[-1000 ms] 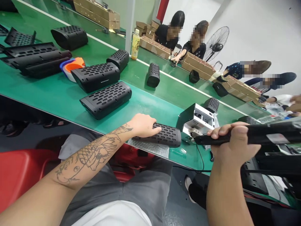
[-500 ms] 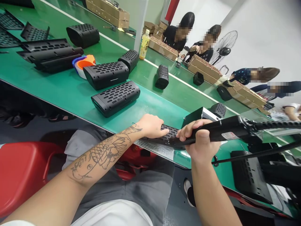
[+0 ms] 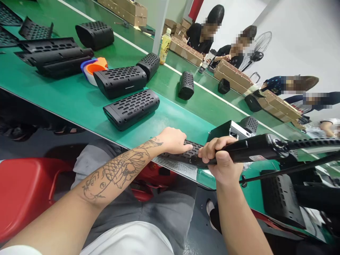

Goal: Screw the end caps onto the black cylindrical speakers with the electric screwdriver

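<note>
In the head view my left hand (image 3: 174,140) is closed over a black perforated housing (image 3: 193,146) lying at the table's front edge. Its left part is hidden under my palm. My right hand (image 3: 223,159) wraps round a black electric screwdriver (image 3: 252,148), whose cord runs off to the right. The screwdriver's front end points at the right part of the housing; my fingers hide its tip, so I cannot tell if it touches. Beyond my left hand lies a similar finished-looking housing (image 3: 131,109), with another lettered one (image 3: 120,81) behind it.
The green table (image 3: 87,106) carries loose black shells (image 3: 58,58) at left, an orange and white tape dispenser (image 3: 95,69) and a drink bottle (image 3: 165,46). A silver-black box (image 3: 225,131) stands behind my right hand. Co-workers sit across, behind cardboard boxes (image 3: 233,76). A red stool (image 3: 26,194) is at left.
My right hand and the screwdriver's back end have shifted slightly left and down. My left hand stays on the housing. The camera view has moved a little.
</note>
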{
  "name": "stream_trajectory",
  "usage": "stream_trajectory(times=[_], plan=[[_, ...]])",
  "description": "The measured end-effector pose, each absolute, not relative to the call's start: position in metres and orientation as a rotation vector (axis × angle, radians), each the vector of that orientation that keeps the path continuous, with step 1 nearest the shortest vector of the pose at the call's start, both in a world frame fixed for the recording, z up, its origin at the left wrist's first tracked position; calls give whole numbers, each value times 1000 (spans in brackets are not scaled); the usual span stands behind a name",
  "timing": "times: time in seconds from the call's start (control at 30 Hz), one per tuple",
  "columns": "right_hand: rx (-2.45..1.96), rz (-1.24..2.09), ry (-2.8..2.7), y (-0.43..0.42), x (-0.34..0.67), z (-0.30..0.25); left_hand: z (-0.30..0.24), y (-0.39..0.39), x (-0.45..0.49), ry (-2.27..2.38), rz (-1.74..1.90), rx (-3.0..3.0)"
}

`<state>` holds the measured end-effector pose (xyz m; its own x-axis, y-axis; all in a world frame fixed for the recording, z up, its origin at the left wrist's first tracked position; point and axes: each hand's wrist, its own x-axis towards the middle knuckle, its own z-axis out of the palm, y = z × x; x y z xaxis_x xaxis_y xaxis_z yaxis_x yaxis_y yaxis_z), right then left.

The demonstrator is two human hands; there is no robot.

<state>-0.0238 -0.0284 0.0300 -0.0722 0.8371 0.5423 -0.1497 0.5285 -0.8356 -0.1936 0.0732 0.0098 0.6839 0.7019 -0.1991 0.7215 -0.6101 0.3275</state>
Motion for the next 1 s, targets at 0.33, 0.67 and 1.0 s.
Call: stream_trajectory(times=[0.33, 0.67, 1.0], plan=[[-682, 759, -1353, -36, -8, 44, 12, 69, -194, 1166, -92, 2496], [-1184, -44, -920, -7, 123, 19, 6, 61, -192, 1183, -85, 2493], [-1055, -74, -903, -19, 110, 17, 4, 81, -221, 1016, -40, 2333]])
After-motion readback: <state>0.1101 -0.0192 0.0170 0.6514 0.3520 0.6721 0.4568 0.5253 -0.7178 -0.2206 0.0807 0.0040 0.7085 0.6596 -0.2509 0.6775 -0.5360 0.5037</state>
